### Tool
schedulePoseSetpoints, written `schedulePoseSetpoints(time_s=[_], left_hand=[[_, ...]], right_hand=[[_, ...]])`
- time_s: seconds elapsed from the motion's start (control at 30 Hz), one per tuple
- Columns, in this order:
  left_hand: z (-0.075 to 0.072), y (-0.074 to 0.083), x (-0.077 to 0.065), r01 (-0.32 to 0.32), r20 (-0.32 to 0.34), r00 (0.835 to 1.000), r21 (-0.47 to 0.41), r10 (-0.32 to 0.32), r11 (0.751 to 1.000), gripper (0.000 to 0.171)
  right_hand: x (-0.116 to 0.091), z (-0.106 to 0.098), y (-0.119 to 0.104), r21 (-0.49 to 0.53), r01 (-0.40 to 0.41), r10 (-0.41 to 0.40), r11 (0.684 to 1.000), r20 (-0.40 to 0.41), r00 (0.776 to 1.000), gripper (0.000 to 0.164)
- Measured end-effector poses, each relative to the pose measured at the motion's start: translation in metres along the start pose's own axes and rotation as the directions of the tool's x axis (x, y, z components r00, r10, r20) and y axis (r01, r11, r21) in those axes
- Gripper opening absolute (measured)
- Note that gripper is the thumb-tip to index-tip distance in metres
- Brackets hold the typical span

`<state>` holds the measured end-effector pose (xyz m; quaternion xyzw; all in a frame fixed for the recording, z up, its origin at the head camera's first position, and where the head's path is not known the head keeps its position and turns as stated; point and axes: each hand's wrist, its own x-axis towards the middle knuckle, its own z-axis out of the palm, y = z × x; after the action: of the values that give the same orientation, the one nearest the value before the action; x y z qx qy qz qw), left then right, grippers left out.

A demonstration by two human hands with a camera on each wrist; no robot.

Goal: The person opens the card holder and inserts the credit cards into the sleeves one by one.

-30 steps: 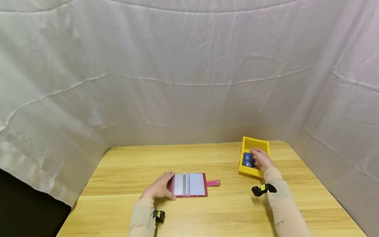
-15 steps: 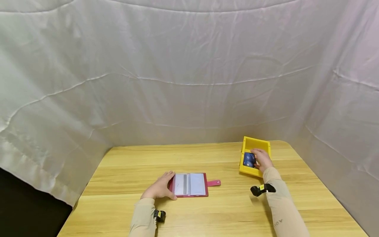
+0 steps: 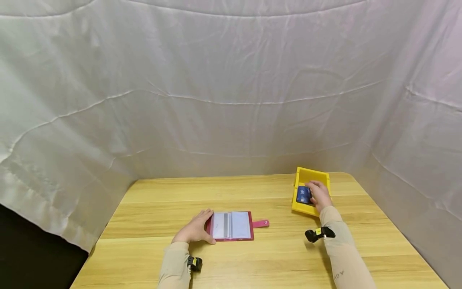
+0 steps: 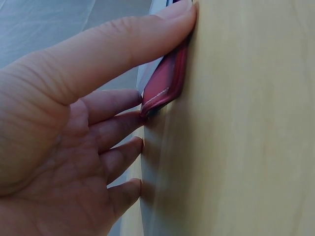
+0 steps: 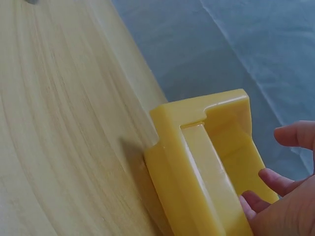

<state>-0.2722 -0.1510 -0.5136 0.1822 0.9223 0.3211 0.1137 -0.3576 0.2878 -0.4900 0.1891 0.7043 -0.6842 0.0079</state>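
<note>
Wood-grain table (image 3: 267, 265), pale, in front of me. Nearest: left hand (image 3: 194, 229) spread wide, thumb at the near edge and fingers at the far corner of a red card holder (image 3: 240, 225), which lies open flat, strap (image 3: 260, 223) out to the right. Farther: right hand (image 3: 320, 195), fingers apart, reaching into a yellow box (image 3: 313, 175); blue card (image 3: 303, 194) inside, just beside the fingers; contact cannot be told. Behind: grey cloth (image 3: 231, 80), creased.

We are resting our left hand (image 3: 195, 228) on an open red wallet (image 3: 240, 225) and holding our right hand (image 3: 320, 196) in a yellow bin (image 3: 303, 208) beside a blue card (image 3: 303, 194).
</note>
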Motion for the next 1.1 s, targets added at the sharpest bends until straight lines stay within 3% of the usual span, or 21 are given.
schedulePoseSetpoints(time_s=[0.17, 0.33, 0.6, 0.9, 1.1], left_hand=[[-0.0001, -0.0009, 0.0001, 0.003, -0.006, 1.0, 0.0, -0.003, 1.0, 0.102], [-0.001, -0.0002, 0.0001, 0.002, -0.007, 1.0, -0.005, -0.002, 1.0, 0.101], [-0.0006, 0.0003, 0.0024, 0.001, -0.001, 1.0, 0.001, -0.001, 1.0, 0.102], [0.0004, 0.0044, 0.0032, 0.002, 0.007, 1.0, -0.005, -0.001, 1.0, 0.101], [0.0007, 0.0034, 0.005, -0.001, 0.005, 1.0, -0.002, 0.001, 1.0, 0.102]], right_hand=[[-0.0003, 0.0032, -0.0017, 0.001, 0.056, -0.056, 0.998, -0.014, 0.998, 0.06], [0.0031, 0.004, 0.0001, -0.044, 0.077, -0.075, 0.996, 0.029, 0.997, 0.059], [0.0063, 0.0023, 0.002, -0.152, 0.046, -0.023, 0.987, 0.148, 0.989, 0.057], [0.0038, 0.0003, -0.0002, -0.148, -0.013, 0.037, 0.989, 0.163, 0.986, 0.056], [0.0047, -0.0031, -0.0009, -0.138, 0.002, 0.019, 0.99, 0.148, 0.989, 0.056]])
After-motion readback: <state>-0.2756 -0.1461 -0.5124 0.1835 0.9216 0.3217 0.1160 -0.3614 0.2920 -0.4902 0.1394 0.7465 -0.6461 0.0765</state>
